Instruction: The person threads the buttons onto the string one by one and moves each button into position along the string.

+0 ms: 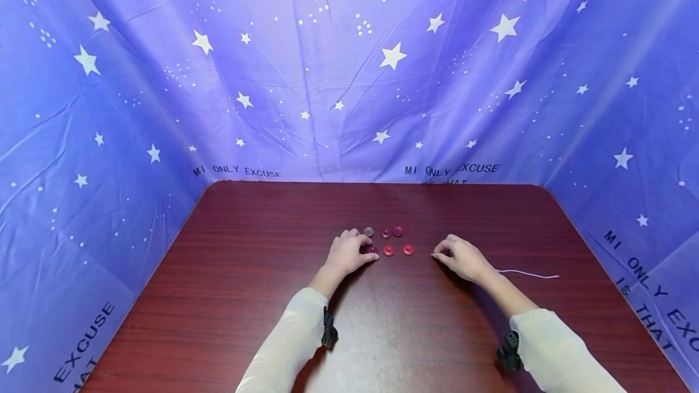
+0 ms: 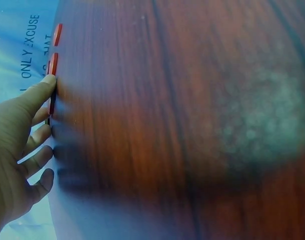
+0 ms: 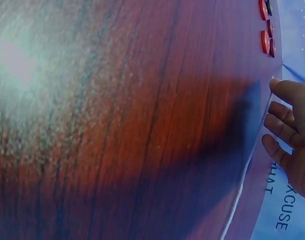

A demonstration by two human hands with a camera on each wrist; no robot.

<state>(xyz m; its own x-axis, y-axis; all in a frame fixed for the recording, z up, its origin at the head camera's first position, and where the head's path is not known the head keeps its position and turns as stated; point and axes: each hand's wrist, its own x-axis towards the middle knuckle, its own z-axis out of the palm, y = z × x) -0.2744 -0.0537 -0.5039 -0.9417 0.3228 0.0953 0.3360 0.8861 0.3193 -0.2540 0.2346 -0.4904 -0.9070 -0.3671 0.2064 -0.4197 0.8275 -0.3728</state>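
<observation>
Buttons (image 1: 389, 250) lie in two short rows between the hands, the nearest half hidden under the left hand (image 1: 347, 251), whose curled fingers pinch it. White string (image 1: 528, 273), trailing behind the right hand (image 1: 462, 258), is pinched in its fingertips.

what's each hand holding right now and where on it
Right hand pinches the white string at its end. Left hand pinches a dark red button by its edge.
</observation>
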